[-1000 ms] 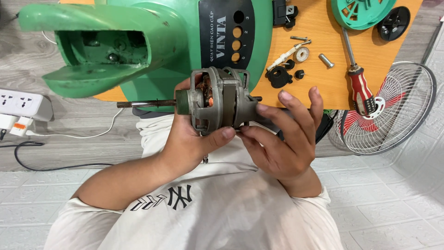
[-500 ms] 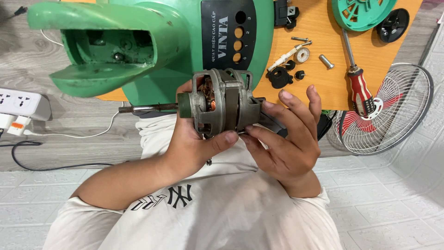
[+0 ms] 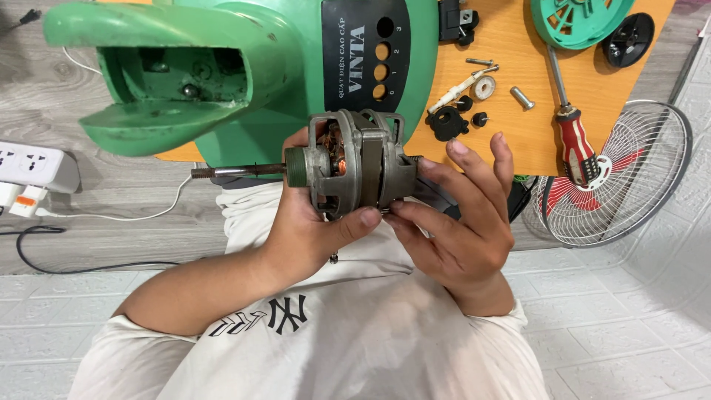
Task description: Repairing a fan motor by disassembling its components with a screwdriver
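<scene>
I hold a grey fan motor [image 3: 354, 164] up between both hands above my lap, just in front of the green fan housing [image 3: 244, 70] that lies on the orange counter [image 3: 518, 111]. My left hand [image 3: 311, 230] is closed around the underside of the motor, thumb pressed against its lower edge, with copper windings showing through the casing and the steel shaft [image 3: 237, 171] pointing out toward my left. My right hand [image 3: 463, 222] is half closed at the rear of the motor, fingertips pinching near the back plate; what exactly they grip there is hidden behind the casing. On the counter, well apart from my hands, lie a red-handled screwdriver [image 3: 574, 141], loose screws and small black parts [image 3: 474, 104], a teal round cover [image 3: 581, 18] and a black knob [image 3: 628, 38]. A wire fan guard [image 3: 622, 178] with red blades behind it rests on the floor beside the counter, and a white power strip [image 3: 33, 167] sits far off on my left. I judge the step in hand to be an inspection or turning-over of the removed motor; the next move, as I read it, calls for a steady left grip while the right fingers work at the rear end.
</scene>
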